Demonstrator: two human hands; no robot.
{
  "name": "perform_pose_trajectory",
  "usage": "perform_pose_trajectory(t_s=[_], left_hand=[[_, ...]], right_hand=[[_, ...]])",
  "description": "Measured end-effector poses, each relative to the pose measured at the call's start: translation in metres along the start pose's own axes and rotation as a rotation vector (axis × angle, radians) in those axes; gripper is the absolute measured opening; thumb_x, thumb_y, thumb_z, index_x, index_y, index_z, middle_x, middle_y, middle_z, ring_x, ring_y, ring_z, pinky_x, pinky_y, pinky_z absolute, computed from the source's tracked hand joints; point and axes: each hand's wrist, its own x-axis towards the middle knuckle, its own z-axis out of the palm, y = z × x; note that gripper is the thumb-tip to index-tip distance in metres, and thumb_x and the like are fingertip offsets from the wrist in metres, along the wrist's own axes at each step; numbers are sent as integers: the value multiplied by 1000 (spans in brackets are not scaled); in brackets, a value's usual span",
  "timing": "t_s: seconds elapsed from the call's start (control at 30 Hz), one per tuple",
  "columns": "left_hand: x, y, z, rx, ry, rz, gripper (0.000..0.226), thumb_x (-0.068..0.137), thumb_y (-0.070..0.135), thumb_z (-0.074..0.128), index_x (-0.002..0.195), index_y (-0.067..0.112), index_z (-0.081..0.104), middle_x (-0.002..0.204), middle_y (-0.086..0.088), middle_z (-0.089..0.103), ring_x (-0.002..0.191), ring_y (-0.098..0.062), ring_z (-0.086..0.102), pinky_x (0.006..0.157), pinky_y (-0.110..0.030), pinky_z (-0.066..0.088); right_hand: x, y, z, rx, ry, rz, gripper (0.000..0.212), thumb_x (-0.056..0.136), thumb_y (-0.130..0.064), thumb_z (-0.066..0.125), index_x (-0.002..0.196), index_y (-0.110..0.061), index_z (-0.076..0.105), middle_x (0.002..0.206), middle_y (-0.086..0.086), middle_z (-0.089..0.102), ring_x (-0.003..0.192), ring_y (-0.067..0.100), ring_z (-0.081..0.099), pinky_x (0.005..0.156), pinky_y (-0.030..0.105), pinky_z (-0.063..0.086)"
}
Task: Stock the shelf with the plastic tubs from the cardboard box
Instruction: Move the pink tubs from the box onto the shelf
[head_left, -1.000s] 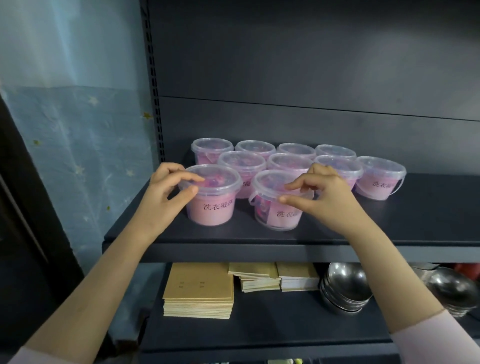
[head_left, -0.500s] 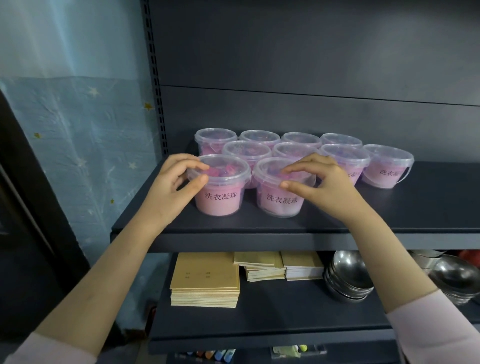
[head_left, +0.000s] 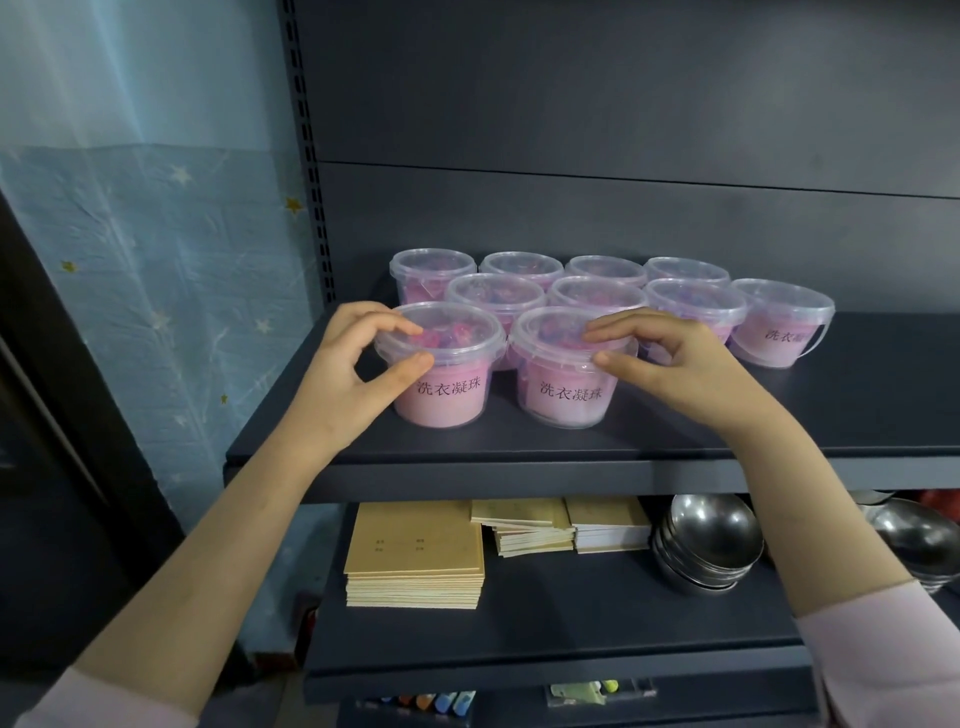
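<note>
While tubs (head_left: 519, 296) crowd behind, each hand — left hand (head_left: 353, 374), right hand (head_left: 670, 364) — grips one.

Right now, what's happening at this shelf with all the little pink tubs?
A person is stocking a dark shelf with clear-lidded pink tubs. The left hand grips the rim of the front left tub, and the right hand grips the front right tub. Both stand upright near the shelf's front edge, labels facing out. Eight more tubs sit in rows behind. The cardboard box is not in view.
</note>
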Motion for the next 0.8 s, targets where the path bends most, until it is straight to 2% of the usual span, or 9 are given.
perform_pose_trajectory(t_s=[0.17,0.27,0.33,0.4,0.47,0.63,0.73,0.8], left_hand=[[-1,4,0,24,-15,-15,28,81,50,65,105,36,64,120,8,48,123,-14,47,109,-40,37],[-1,9,-1,33,-35,-10,32,82,50,62,111,39,60,127,10,46,128,-8,41,110,-29,33],[-2,12,-1,56,-52,14,33,83,49,59,114,37,59,130,9,47,131,-10,39,111,-28,30],[-3,14,0,106,-65,20,31,85,48,57,113,34,62,129,12,48,131,-16,40,112,-35,30],[-3,14,0,132,-67,4,32,84,49,56,111,33,63,126,15,49,131,-16,40,112,-36,30],[-4,14,0,127,-62,-15,29,84,50,56,110,38,63,125,21,48,132,-13,38,113,-35,28],[-4,19,-1,131,-67,-31,30,84,51,56,110,40,62,125,20,48,132,-13,38,113,-41,29],[-6,23,-1,143,-41,-56,36,83,53,56,116,40,59,130,18,48,133,-12,36,113,-44,29]], right_hand=[[1,0,2,-1,10,5,16,86,-17,73,101,-21,73,112,-9,70,114,3,60,104,28,43],[2,-1,-1,-33,6,0,19,86,-19,73,105,-23,73,114,-13,69,113,-1,58,102,24,43],[2,-2,0,-81,41,-29,21,86,-22,73,106,-23,73,116,-14,68,116,2,57,103,27,42],[1,-1,2,-112,69,-53,17,85,-22,74,102,-21,75,112,-10,69,115,9,58,105,36,41],[1,1,4,-82,62,-47,14,85,-21,74,99,-18,75,108,-6,70,111,15,60,103,43,43],[0,3,6,-71,72,-44,16,84,-26,73,99,-21,74,105,-8,70,109,17,60,102,48,42],[-1,-2,6,-82,52,-14,16,86,-25,72,102,-21,74,107,-11,69,110,15,59,102,42,43],[-3,-8,2,-8,33,32,16,90,-23,68,105,-20,73,110,-11,70,109,9,61,97,30,47]])
